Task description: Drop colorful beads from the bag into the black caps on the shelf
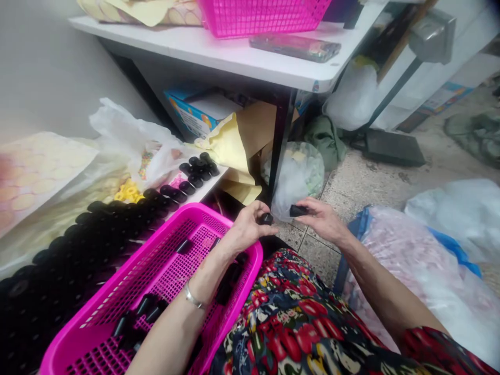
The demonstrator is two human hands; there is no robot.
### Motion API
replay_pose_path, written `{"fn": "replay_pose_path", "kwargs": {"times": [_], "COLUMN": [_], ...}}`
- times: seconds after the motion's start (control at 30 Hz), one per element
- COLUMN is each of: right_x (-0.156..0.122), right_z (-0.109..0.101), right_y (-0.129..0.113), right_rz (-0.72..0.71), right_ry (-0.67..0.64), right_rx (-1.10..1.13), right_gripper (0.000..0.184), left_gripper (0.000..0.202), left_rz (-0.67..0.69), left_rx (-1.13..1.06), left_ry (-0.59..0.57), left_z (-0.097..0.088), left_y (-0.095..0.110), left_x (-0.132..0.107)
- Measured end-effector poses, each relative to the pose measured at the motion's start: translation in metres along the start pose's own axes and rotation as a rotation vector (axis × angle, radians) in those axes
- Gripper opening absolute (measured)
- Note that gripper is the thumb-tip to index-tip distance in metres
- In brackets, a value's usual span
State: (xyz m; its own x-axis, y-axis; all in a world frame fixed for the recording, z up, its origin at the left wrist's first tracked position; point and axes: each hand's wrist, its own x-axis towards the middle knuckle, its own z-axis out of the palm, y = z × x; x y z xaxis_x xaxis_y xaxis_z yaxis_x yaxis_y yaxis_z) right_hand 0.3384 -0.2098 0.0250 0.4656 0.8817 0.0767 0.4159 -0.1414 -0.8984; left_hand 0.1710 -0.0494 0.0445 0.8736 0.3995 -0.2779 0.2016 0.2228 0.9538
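Note:
My left hand (247, 224) is closed on a small black cylindrical piece (266, 219), holding it between thumb and fingers above the basket's far right corner. A little to the right, my right hand (324, 221) pinches another black piece (299, 210). The two pieces face each other with a gap between them. Beneath my left forearm lies a pink plastic basket (255, 255) with several loose black cylinders (146, 304) in it. Left of the basket, many black cylindrical pieces (89, 239) stand in packed rows.
A white table (219, 54) carries a second pink basket (265, 18) and a phone-like flat object (295, 47). Yellow small parts (128, 191) and a white plastic bag (128, 135) lie behind the rows. Filled plastic bags (410, 260) stand at the right. The table's dark leg (282, 140) rises ahead of my hands.

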Motion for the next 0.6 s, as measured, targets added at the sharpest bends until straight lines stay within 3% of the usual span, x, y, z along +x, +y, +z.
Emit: {"fn": "replay_pose_path", "kwargs": {"times": [0.07, 0.17, 0.37, 0.6], "right_x": [0.003, 0.005, 0.002, 0.002], "right_z": [0.005, 0.012, 0.018, 0.018], "right_y": [-0.018, -0.034, -0.038, -0.042], "right_rz": [-0.050, -0.114, -0.175, -0.255], "right_ry": [-0.020, -0.081, -0.118, -0.163], "right_rx": [0.232, 0.357, 0.294, 0.141], "right_gripper": [0.027, 0.029, 0.027, 0.026], "left_gripper": [0.045, 0.041, 0.039, 0.038], "left_rz": [0.000, 0.053, 0.032, 0.042], "left_rx": [0.004, 0.051, -0.013, 0.109], "left_ry": [0.026, 0.081, 0.119, 0.093], "left_z": [0.002, 0.005, 0.007, 0.005], "left_y": [0.004, 0.007, 0.005, 0.013], "left_x": [-0.007, -0.016, -0.020, -0.027]}}
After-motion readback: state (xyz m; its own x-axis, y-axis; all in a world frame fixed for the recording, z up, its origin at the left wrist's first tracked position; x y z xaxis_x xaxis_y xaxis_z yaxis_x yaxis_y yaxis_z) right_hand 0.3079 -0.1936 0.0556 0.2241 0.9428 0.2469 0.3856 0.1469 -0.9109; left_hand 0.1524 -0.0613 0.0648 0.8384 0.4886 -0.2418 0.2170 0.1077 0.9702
